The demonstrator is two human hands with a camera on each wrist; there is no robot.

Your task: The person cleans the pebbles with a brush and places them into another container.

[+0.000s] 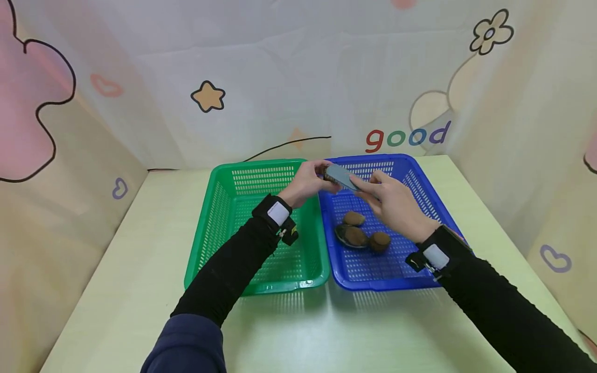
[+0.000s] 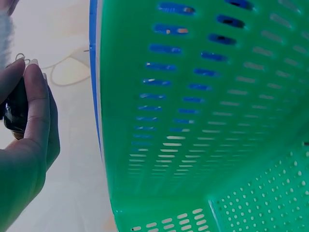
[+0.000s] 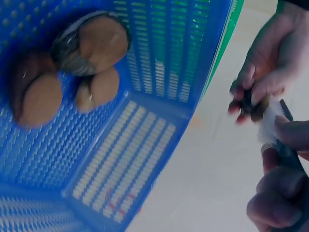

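My right hand [image 1: 396, 204] grips a grey-blue brush [image 1: 340, 176], whose pale bristles [image 3: 268, 126] show blurred in the right wrist view. My left hand [image 1: 305, 181] pinches a small dark glossy piece [image 2: 18, 108] between thumb and fingers, and most of it is hidden from the head view. Brush and piece meet above the far rims of two baskets. Below my right hand, in the blue basket [image 1: 392, 284], lie a dark shell-like piece with a brown disc [image 1: 354, 237], a small brown piece [image 1: 354, 218] and a rounder brown piece [image 1: 380, 242].
A green basket [image 1: 261, 288] stands against the blue one's left side, its inner rim beneath my left forearm. Both rest on a pale table [image 1: 126, 269]. A printed curtain [image 1: 280, 67] closes off the back and sides.
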